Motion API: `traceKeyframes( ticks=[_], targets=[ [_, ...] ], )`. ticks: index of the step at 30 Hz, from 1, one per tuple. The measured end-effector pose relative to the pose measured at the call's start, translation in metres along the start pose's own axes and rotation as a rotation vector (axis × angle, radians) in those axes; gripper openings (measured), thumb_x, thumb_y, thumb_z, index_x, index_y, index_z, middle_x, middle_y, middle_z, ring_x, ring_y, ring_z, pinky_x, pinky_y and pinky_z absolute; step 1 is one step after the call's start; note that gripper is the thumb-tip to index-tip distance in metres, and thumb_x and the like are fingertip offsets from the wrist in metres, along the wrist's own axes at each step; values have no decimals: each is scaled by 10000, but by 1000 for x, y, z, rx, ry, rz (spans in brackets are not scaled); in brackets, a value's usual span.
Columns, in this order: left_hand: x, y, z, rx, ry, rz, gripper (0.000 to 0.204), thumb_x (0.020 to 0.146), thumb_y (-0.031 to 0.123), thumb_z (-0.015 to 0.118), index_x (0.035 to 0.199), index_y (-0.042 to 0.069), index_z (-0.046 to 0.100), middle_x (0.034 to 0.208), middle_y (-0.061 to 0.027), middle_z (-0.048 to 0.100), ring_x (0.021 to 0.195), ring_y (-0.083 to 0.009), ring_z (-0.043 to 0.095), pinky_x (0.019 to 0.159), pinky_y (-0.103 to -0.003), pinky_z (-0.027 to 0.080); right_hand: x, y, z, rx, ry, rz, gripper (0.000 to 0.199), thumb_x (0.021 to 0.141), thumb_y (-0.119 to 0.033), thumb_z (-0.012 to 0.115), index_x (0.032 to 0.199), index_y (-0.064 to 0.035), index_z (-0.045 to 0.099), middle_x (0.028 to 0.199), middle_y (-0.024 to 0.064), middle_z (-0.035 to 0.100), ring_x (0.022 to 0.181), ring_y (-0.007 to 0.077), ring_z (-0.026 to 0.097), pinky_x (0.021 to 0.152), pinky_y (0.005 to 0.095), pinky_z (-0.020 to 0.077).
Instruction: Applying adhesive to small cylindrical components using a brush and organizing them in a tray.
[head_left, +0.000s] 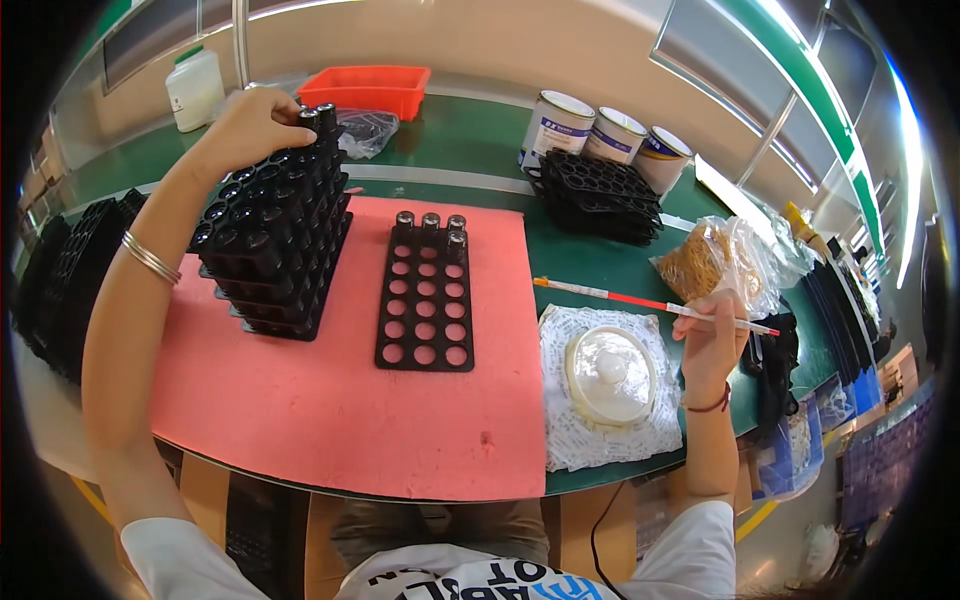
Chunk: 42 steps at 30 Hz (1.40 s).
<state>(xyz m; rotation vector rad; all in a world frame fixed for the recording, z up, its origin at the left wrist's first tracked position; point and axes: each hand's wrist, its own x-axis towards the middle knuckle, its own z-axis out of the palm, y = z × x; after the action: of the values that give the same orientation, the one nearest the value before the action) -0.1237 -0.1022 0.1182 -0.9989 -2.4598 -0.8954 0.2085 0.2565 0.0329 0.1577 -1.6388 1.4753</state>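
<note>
My left hand [262,128] reaches to the far end of a tall stack of black racks [275,225]. Its thumb and fingers close around a small black cylinder [308,122] standing at the stack's top; more glossy cylinders fill that upper rack. In my right hand [715,335] is a slim paintbrush [640,300] with a red and white handle, held nearly level, its orange tip pointing left. Below the brush, a round translucent lidded dish [610,375] rests on a white printed cloth. A single black rack [425,310] lies mid-mat, with several cylinders in its far holes.
A pink mat [350,430] covers the table's front. Behind stand a red bin [365,92], a white jug [195,90] and three cans [557,125]. Spare black racks [600,195] are piled before the cans. A bag of tan material [715,260] lies right.
</note>
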Motion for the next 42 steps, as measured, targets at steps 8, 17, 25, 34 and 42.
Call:
traceKeyframes(
  ticks=[8, 17, 25, 34, 42],
  targets=[
    [6, 12, -2, 212, -179, -121, 319, 668, 225, 689, 799, -51, 599, 674, -114, 576, 625, -135, 542, 625, -263, 438, -1, -4, -1, 1, -20, -13, 265, 898, -165, 399, 739, 12, 514, 630, 120, 547, 520, 184, 560, 458, 268, 455],
    [-61, 127, 41, 217, 214, 119, 231, 706, 268, 641, 735, 54, 560, 583, -62, 488, 529, -212, 482, 525, -330, 395, -2, -4, -2, -58, -27, -60, 269, 905, -160, 395, 751, 23, 518, 619, 112, 552, 517, 149, 540, 492, 228, 424],
    [-63, 98, 140, 407, -113, -62, 521, 691, 214, 624, 1133, 34, 415, 1041, -142, 499, 858, -333, 571, 688, -405, 496, -6, -4, -3, -210, -27, -240, 309, 908, -186, 405, 707, 22, 515, 627, 89, 555, 513, 127, 535, 491, 228, 421],
    [-51, 70, 159, 384, -184, -233, 321, 781, 208, 559, 1013, 9, 463, 1020, -179, 561, 889, -395, 557, 741, -472, 462, -3, -11, -10, -299, -106, -349, 334, 893, -215, 445, 666, 7, 549, 571, 74, 558, 467, 126, 543, 451, 207, 397],
    [-89, 130, 124, 185, -77, 135, 229, 708, 120, 609, 897, 64, 493, 792, -114, 584, 728, -328, 578, 615, -388, 453, -2, -13, -18, -267, -102, -537, 408, 910, -273, 412, 608, -16, 511, 514, 45, 528, 402, 121, 454, 412, 235, 338]
  ],
)
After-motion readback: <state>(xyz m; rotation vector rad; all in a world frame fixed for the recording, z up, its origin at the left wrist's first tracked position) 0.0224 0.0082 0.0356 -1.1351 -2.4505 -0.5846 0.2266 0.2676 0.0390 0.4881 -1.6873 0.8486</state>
